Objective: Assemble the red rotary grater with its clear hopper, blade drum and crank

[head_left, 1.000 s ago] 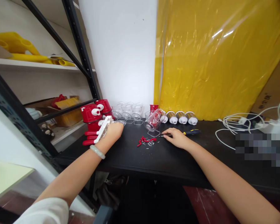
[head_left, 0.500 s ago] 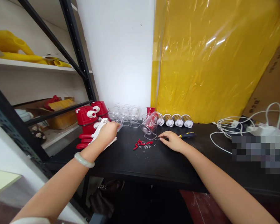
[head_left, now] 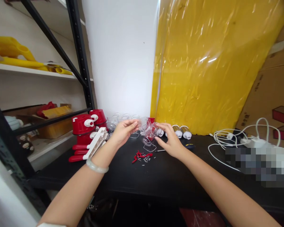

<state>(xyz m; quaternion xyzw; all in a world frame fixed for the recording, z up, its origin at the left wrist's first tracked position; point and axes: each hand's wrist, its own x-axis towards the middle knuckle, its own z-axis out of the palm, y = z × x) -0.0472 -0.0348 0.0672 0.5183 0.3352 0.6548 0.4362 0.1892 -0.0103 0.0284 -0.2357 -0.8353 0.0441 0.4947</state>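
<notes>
A clear plastic housing [head_left: 148,136] with a red part inside stands on the black table [head_left: 170,176]. My left hand [head_left: 124,130] comes at it from the left, fingers loosely stretched toward its rim and holding nothing. My right hand [head_left: 169,140] reaches over from the right, fingers extended and touching the housing's top. Just in front lie small red pieces and screws [head_left: 140,156]. A screwdriver [head_left: 191,146] lies behind my right hand, mostly hidden. A white handle piece [head_left: 96,146] leans by the red stack, left of my left wrist.
Stacked red caps [head_left: 81,126] stand at the table's left. More clear housings [head_left: 118,121] and metal drums [head_left: 183,131] line the back. White cables [head_left: 227,140] sprawl at the right, below cardboard boxes [head_left: 274,91]. Yellow film [head_left: 203,63] hangs behind; a shelf rack [head_left: 82,63] stands left.
My left hand left the white handle and moved right to the clear housing. My right hand lifted off the screwdriver and rose to the same housing.
</notes>
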